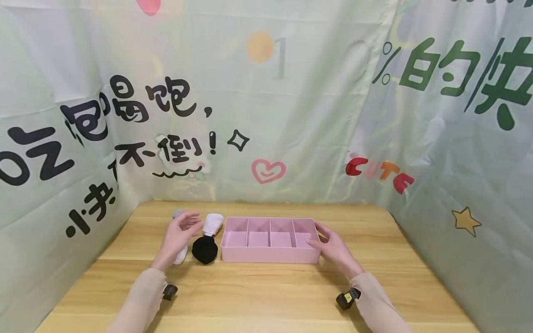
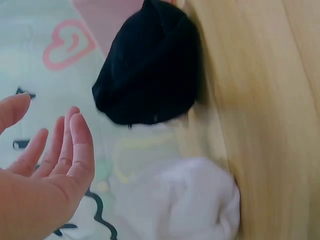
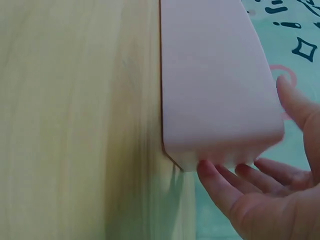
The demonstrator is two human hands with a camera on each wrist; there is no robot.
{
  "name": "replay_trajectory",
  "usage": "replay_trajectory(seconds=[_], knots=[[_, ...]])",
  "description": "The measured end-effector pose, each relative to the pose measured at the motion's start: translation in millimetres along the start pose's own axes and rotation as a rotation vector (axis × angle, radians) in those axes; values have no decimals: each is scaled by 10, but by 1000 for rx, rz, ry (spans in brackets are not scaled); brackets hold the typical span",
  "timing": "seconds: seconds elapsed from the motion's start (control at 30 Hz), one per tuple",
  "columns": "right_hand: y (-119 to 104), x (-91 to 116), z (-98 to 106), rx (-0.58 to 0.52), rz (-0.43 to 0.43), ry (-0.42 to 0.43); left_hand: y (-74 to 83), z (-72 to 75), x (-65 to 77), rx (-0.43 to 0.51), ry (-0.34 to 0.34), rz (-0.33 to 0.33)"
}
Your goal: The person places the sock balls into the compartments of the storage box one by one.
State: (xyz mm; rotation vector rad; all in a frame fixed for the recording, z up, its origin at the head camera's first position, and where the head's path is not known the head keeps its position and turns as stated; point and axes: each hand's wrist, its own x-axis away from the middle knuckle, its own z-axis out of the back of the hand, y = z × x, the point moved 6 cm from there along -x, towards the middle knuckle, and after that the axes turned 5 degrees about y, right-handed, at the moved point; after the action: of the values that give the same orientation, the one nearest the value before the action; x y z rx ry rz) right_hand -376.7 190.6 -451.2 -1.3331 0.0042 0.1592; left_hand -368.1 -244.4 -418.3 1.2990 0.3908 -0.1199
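Observation:
My right hand point(image 1: 336, 249) grips the right end of a pink box point(image 1: 270, 255) with four-sided compartments in a row. Its thumb hooks over the rim while the other fingers point(image 3: 220, 187) lie against the outer end wall. Left of the box, a black sock-like cloth bundle point(image 1: 205, 250) lies in front of a white cloth bundle point(image 1: 213, 224). My left hand point(image 1: 175, 240) hovers just left of these two, fingers loosely extended and holding nothing. Partly hidden behind it are a grey cloth piece point(image 1: 177, 213) and a whitish one point(image 1: 181, 255).
The wooden table point(image 1: 258, 296) carries all of these things. Printed fabric curtains point(image 1: 308, 138) hang along its back and both sides. Black wrist cameras point(image 1: 348, 298) are strapped at both sleeves.

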Motion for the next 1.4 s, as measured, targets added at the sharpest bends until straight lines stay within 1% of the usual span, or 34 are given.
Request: replay_trajectory(seconds=[0.1, 0.13, 0.23, 0.33, 0.5, 0.73, 0.9, 0.97, 1.07, 1.17, 1.27, 1.4], knots=[[3, 14, 8, 4, -4, -44, -48, 127, 0, 30, 25, 5], [3, 18, 9, 4, -3, -58, -63, 168, -4, 37, 20, 8], [13, 24, 11, -20, -5, -90, -118, 286, -13, 40, -28, 9], [40, 25, 20, -50, -19, -97, -169, 391, -15, 40, -91, 27], [83, 22, 37, -70, -30, -94, -251, 532, -13, 35, -117, 73], [108, 30, 55, -66, -43, -108, -318, 615, -5, -20, -162, 46], [112, 37, 52, -78, -65, -122, -407, 696, 12, -95, -200, 66], [114, 40, 58, -80, -72, -122, -425, 725, 23, -107, -212, 75], [123, 41, 69, -77, -84, -118, -449, 762, 41, -98, -233, 97], [132, 40, 70, -89, -95, -120, -480, 776, 58, -59, -265, 126], [129, 38, 64, -97, -98, -130, -511, 762, 74, -17, -304, 153], [128, 42, 58, -107, -98, -136, -527, 726, 76, -13, -332, 167]])
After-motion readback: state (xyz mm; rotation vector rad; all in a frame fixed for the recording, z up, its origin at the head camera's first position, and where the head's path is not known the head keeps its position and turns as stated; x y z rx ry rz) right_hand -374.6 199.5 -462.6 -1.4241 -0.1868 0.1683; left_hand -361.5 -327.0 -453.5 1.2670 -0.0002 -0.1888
